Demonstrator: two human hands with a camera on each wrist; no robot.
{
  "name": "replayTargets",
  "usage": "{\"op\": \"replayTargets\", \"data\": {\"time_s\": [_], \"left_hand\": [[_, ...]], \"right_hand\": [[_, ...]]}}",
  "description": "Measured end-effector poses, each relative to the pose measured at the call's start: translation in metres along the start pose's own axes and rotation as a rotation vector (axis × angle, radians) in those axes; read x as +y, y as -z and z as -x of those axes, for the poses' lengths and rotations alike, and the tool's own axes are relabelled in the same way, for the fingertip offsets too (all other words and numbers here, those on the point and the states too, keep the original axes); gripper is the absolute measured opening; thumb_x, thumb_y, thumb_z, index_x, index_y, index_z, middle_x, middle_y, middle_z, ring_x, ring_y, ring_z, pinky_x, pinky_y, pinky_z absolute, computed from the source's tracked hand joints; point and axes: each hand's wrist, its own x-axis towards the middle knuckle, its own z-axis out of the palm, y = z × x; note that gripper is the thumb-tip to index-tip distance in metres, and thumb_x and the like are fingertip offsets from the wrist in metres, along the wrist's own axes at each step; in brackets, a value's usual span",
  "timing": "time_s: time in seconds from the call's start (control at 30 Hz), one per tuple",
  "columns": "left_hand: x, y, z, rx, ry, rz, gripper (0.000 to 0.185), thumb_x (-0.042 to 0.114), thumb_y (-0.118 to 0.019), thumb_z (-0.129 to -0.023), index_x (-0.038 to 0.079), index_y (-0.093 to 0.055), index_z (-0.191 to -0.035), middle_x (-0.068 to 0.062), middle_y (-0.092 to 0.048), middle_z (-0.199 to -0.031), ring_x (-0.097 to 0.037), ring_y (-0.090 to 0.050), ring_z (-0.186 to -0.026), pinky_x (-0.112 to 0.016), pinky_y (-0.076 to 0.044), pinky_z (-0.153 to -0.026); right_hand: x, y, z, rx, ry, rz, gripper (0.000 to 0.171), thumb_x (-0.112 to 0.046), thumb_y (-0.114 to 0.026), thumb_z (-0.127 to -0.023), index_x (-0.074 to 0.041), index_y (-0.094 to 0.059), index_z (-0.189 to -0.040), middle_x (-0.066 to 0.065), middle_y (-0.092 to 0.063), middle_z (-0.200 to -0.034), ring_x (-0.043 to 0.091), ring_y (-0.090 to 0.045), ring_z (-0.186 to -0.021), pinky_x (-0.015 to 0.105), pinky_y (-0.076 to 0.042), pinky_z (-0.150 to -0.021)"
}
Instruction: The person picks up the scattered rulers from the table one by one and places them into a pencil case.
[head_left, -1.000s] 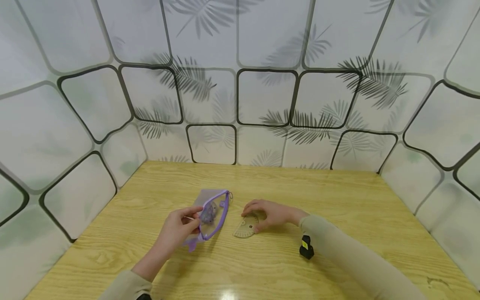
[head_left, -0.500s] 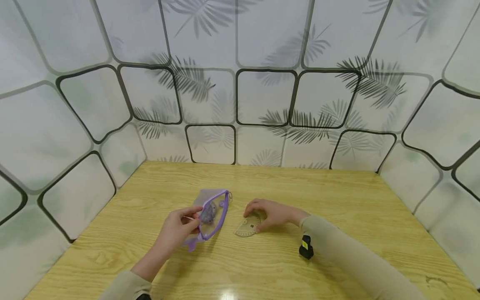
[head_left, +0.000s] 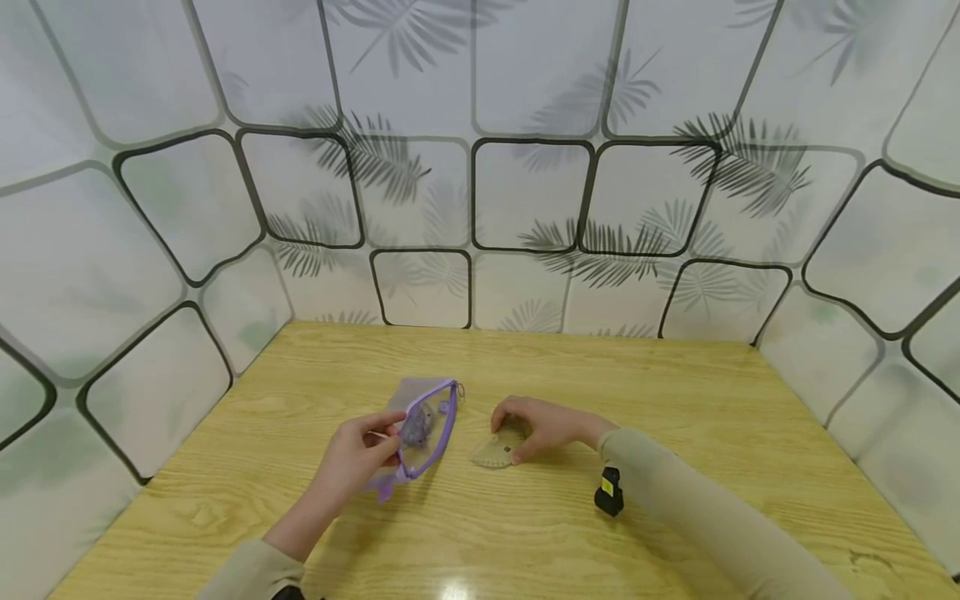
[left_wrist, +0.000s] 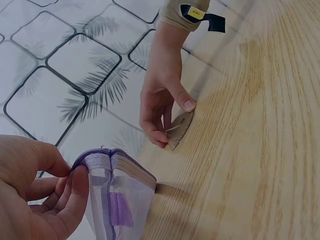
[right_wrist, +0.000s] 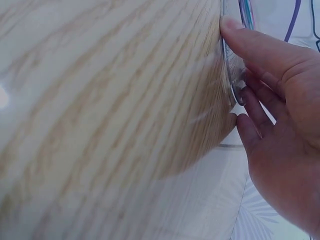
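Your right hand [head_left: 543, 427] pinches the clear plastic protractor [head_left: 495, 450], tilted up at mid-worktop [head_left: 675, 400]; the thin edge may slip out (fingertip grip only). Your left hand [head_left: 352, 462] pinches the purple-trimmed mesh pouch [head_left: 420, 429] mouth, which could sag shut.

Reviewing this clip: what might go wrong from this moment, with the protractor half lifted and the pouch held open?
The right hand only pinches the clear protractor by its edge, one side tilted off the table; it may slip and fall flat again. The left hand holds the purple mesh pouch by one lip, so the mouth looks narrow and the protractor may catch on the zipper edge.
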Motion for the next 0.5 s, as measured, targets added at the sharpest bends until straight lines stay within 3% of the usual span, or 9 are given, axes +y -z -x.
{"op": "replayTargets", "data": {"time_s": [0.5], "left_hand": [[0.0005,-0.0009,0.0022,0.001,0.007,0.000,0.038,-0.004,-0.058,-0.092,-0.006,-0.061,-0.130,-0.012,-0.062,-0.095,-0.013,-0.063,-0.076,-0.028,-0.065,-0.069]], "right_hand": [[-0.0079,0.0064,0.0071,-0.011,-0.073,-0.044,0.045,-0.008,-0.077,-0.082,-0.008,-0.055,-0.121,0.005,-0.058,-0.124,0.024,-0.054,-0.128,0.043,-0.044,-0.115]]}}
